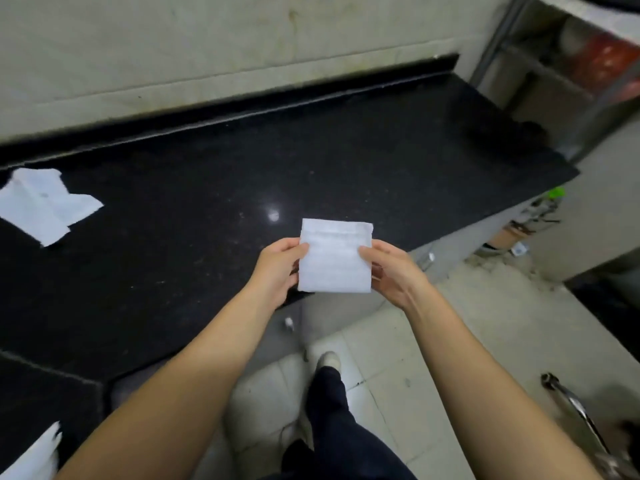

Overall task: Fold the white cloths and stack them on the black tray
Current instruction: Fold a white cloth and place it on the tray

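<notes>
I pinch the folded cloth (335,256) by its side edges, left hand (278,268) and right hand (393,271), above the black counter's (207,188) front edge; keep the layers aligned until placement; no tray visible.

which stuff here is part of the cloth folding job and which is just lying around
Part of the job:
- folded white cloth, held at its sides by the left hand and right hand
- loose white cloths on the black counter
- white cloth at the bottom left edge

Just lying about:
- green item past the counter's end
- metal bar at lower right
</notes>
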The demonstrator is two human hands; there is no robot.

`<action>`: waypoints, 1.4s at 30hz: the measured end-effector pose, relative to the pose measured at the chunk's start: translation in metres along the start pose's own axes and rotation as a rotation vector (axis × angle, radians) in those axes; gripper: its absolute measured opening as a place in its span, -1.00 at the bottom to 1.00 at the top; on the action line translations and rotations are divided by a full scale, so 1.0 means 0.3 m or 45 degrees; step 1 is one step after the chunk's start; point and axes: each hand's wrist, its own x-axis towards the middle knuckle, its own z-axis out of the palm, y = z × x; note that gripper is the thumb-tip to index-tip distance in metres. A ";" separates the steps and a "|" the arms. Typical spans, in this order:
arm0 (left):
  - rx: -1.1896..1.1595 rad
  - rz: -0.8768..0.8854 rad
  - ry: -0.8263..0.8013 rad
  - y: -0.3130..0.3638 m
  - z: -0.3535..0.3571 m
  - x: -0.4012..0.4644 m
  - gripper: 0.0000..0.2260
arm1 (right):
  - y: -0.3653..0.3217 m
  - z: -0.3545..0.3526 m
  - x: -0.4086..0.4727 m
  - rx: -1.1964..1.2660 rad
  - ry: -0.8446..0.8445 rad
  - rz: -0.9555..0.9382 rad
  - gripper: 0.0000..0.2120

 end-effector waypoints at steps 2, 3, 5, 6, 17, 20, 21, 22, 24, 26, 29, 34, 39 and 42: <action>0.080 -0.040 -0.096 -0.032 0.110 -0.008 -0.89 | 0.013 -0.114 -0.056 0.063 0.116 -0.012 -0.89; 0.140 -0.050 -0.145 -0.043 0.166 -0.012 -0.91 | 0.020 -0.171 -0.082 0.104 0.166 -0.021 -0.89; 0.238 -0.051 -0.247 -0.057 0.278 -0.021 -0.92 | 0.032 -0.280 -0.129 0.197 0.244 -0.047 -0.88; 0.269 -0.048 -0.290 -0.062 0.336 -0.024 -0.92 | 0.036 -0.331 -0.149 0.236 0.280 -0.059 -0.88; 0.506 -0.059 -0.626 -0.214 1.124 0.039 -0.89 | -0.006 -1.038 -0.226 0.536 0.574 -0.150 -0.89; 0.508 -0.065 -0.643 -0.253 1.374 0.051 -0.86 | -0.080 -1.277 -0.221 0.506 0.608 -0.162 -0.89; 0.490 -0.071 -0.649 -0.261 1.454 0.054 -0.86 | -0.109 -1.354 -0.217 0.491 0.607 -0.170 -0.89; 0.469 -0.074 -0.652 -0.265 1.529 0.060 -0.85 | -0.141 -1.426 -0.212 0.474 0.603 -0.179 -0.88; 0.450 -0.085 -0.649 -0.273 1.663 0.083 -0.86 | -0.203 -1.552 -0.194 0.443 0.601 -0.185 -0.87; 0.440 -0.090 -0.643 -0.271 1.775 0.119 -0.86 | -0.263 -1.658 -0.160 0.412 0.595 -0.198 -0.87; 0.420 -0.075 -0.605 -0.241 1.921 0.199 -0.87 | -0.356 -1.787 -0.061 0.417 0.561 -0.213 -0.87; 0.349 0.020 -0.564 -0.116 2.132 0.411 -0.89 | -0.577 -1.948 0.184 0.367 0.490 -0.277 -0.87; 0.329 0.167 -0.581 0.099 2.400 0.664 -0.88 | -0.909 -2.104 0.423 0.311 0.464 -0.413 -0.88; 0.315 0.306 -0.629 0.258 2.568 0.760 -0.90 | -1.120 -2.198 0.534 0.324 0.433 -0.506 -0.86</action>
